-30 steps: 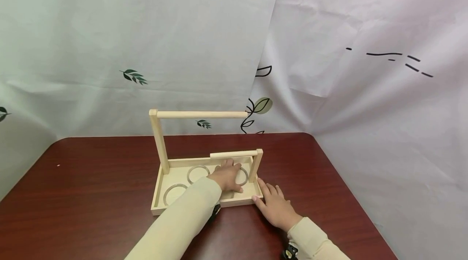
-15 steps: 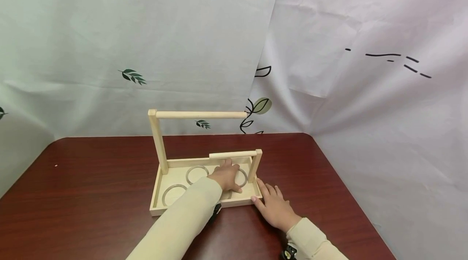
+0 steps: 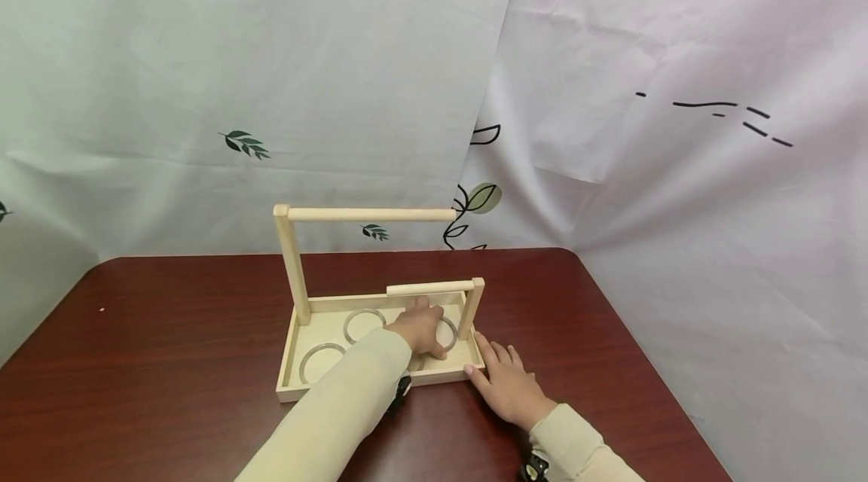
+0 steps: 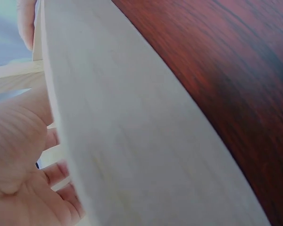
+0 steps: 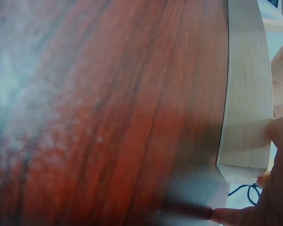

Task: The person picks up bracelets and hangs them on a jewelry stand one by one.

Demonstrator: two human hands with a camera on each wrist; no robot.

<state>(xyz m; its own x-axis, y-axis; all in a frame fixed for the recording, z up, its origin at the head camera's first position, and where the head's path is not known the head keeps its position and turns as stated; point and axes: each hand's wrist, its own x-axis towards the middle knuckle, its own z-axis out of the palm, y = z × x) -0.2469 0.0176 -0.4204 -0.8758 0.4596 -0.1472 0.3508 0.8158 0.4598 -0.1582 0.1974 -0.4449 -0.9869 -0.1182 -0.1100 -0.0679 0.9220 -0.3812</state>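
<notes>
A pale wooden tray (image 3: pixel 291 392) has a tall post with a long dowel (image 3: pixel 373 215) and a short post with a shorter dowel (image 3: pixel 430 288). Several thin, bangle-like rings (image 3: pixel 304 367) lie flat inside it. My left hand (image 3: pixel 419 330) reaches in palm down, its thumb and forefinger spread beside the rightmost ring (image 3: pixel 456 334). Part of another ring lies under that hand, and I cannot tell whether the fingers hold it. My right hand (image 3: pixel 511 384) touches the tray's front right corner, thumb at the front wall (image 5: pixel 247 94) and fingers extended along the right side.
The tray stands on a dark red wooden table (image 3: pixel 169 339). A white cloth (image 3: pixel 339 90) printed with leaves hangs behind and along the right. Both dowels project over the tray. A dark cable (image 5: pixel 249 190) shows in the right wrist view.
My left thumb and fingers have drawn slightly closer together inside the tray. My right hand stays at the corner. The whole head view has shifted slightly.
</notes>
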